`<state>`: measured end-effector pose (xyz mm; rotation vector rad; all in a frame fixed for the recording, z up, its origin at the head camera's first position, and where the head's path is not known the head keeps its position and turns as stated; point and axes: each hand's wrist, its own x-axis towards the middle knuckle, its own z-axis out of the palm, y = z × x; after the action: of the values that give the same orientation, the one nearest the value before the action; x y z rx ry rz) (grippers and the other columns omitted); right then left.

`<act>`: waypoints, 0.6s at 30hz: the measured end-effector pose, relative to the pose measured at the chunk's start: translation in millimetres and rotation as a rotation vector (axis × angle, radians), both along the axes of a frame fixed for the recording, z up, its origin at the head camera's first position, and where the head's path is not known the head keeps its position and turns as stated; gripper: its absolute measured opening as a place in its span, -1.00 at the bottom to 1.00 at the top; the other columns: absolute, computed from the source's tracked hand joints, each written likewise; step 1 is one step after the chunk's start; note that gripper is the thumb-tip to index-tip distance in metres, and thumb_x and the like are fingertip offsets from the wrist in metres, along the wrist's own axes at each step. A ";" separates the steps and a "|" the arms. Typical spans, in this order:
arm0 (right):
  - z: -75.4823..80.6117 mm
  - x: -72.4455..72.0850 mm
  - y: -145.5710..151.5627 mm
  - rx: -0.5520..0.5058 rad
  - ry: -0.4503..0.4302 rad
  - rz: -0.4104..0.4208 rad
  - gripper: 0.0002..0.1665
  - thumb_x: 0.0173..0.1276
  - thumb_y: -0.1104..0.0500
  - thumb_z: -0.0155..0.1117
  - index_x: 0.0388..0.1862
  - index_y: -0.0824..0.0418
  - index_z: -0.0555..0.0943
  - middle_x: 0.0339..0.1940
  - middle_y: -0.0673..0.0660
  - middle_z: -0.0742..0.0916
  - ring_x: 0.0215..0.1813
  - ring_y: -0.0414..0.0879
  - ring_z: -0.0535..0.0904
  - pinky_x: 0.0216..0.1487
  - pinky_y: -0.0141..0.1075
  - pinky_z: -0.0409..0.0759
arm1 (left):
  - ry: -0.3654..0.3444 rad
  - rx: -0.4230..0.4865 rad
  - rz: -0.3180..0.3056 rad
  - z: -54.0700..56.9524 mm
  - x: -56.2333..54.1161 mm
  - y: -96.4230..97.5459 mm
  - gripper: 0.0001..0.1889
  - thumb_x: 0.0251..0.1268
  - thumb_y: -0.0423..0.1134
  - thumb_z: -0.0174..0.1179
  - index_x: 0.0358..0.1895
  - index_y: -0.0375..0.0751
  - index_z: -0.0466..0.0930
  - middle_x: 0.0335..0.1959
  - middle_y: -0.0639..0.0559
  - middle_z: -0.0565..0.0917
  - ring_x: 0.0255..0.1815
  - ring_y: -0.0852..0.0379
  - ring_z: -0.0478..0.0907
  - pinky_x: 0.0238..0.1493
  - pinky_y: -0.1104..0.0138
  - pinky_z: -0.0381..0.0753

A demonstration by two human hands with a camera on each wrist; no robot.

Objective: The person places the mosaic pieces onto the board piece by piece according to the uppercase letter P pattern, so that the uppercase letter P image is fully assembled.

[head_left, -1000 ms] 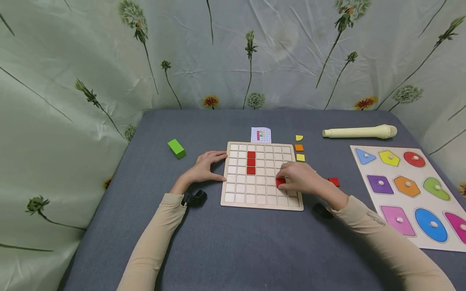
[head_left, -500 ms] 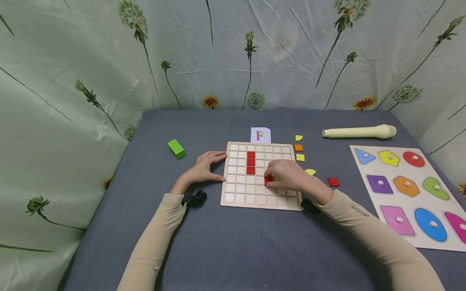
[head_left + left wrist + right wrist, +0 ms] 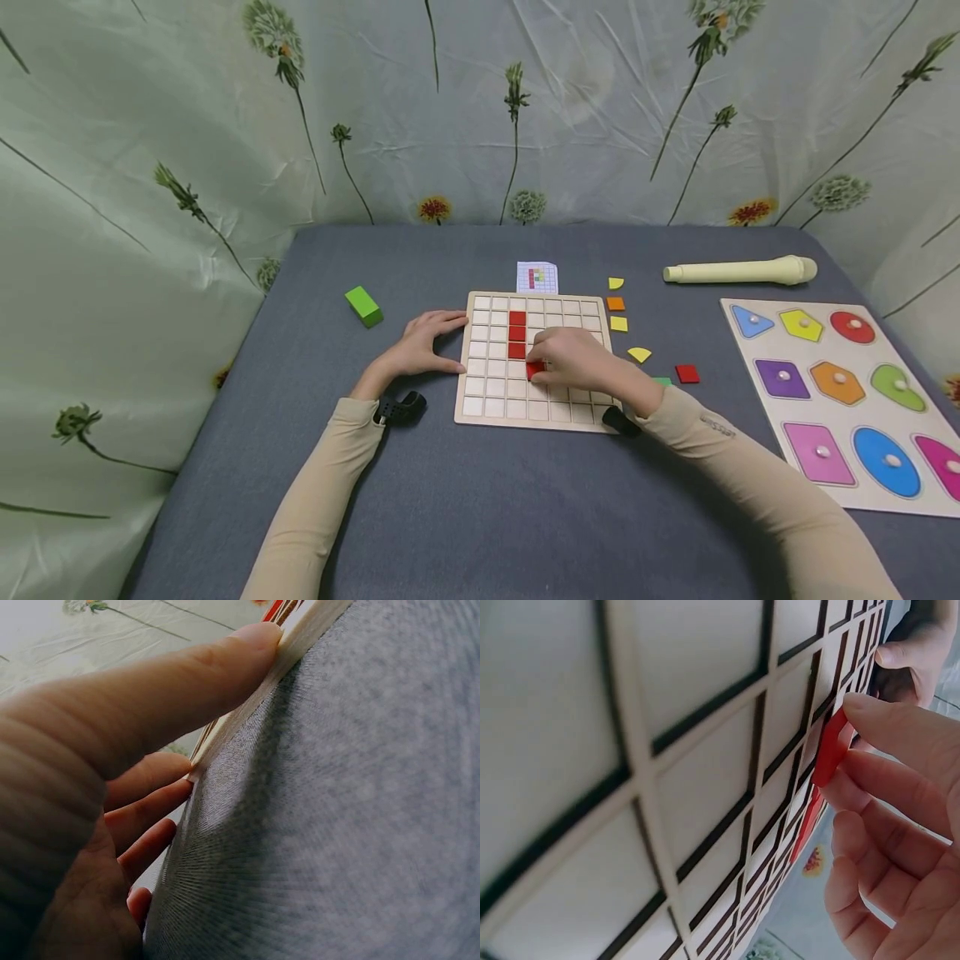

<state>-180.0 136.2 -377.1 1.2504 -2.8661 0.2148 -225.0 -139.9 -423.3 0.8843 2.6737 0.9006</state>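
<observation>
A wooden grid board (image 3: 496,387) lies on the table, with three red square tiles (image 3: 517,333) set in one column. My right hand (image 3: 576,358) pinches another red square tile (image 3: 533,371) between thumb and fingers, just below and right of that column. In the right wrist view this tile (image 3: 829,750) is tilted close over the grid. My left hand (image 3: 417,346) rests at the board's left edge with its fingers spread. Its thumb (image 3: 255,646) and fingertips touch the wooden rim in the left wrist view.
Yellow pieces (image 3: 618,324), an orange square (image 3: 615,304), a partly hidden green piece (image 3: 663,381) and a red tile (image 3: 687,373) lie right of the board. A pattern card (image 3: 537,277) sits behind it. Around are a green block (image 3: 364,307), a microphone-shaped object (image 3: 740,271) and a shape puzzle (image 3: 750,333).
My right hand has moved left across the board with the red tile, from its right part to near the red column. The yellow and green pieces have come into view. My left hand stays put.
</observation>
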 end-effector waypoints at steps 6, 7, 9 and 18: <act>-3.5 -2.1 -7.4 -0.004 0.010 0.014 -0.86 0.05 0.10 0.42 -0.40 0.11 0.72 -0.54 -0.04 0.61 -0.49 -0.25 0.35 -0.47 -0.42 0.31 | 0.003 -0.001 -0.001 -0.7 -0.1 0.1 -0.14 -0.04 -0.08 0.42 0.39 -0.21 0.25 0.44 -0.17 0.25 0.44 -0.18 0.10 0.33 -0.18 -0.07; -4.4 -2.5 -8.5 -0.003 0.013 0.012 -0.87 0.04 0.11 0.42 -0.40 0.11 0.72 -0.54 -0.04 0.61 -0.48 -0.26 0.35 -0.47 -0.42 0.31 | 0.003 -0.002 0.000 -0.8 -0.1 0.1 -0.14 -0.05 -0.08 0.42 0.39 -0.21 0.25 0.44 -0.17 0.25 0.44 -0.18 0.10 0.33 -0.18 -0.07; -5.7 -3.0 -10.3 0.001 0.022 0.006 -0.86 0.05 0.11 0.42 -0.39 0.11 0.73 -0.52 -0.03 0.63 -0.48 -0.25 0.35 -0.46 -0.42 0.32 | 0.003 -0.005 0.001 -0.9 -0.4 0.3 -0.14 -0.05 -0.07 0.42 0.39 -0.21 0.25 0.44 -0.16 0.25 0.44 -0.18 0.10 0.33 -0.18 -0.06; -6.7 -3.5 -17.1 -0.017 0.013 -0.032 -0.76 0.07 0.08 0.44 -0.28 0.14 0.74 -0.36 0.02 0.73 -0.34 -0.18 0.54 -0.32 -0.32 0.52 | -0.002 -0.004 0.006 0.8 0.0 0.4 -0.14 -0.05 -0.06 0.42 0.38 -0.20 0.27 0.43 -0.16 0.26 0.43 -0.18 0.10 0.32 -0.17 -0.05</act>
<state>-183.4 119.1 -383.7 1.1984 -2.8648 0.2287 -225.0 -139.6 -422.5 0.8745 2.6772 0.8967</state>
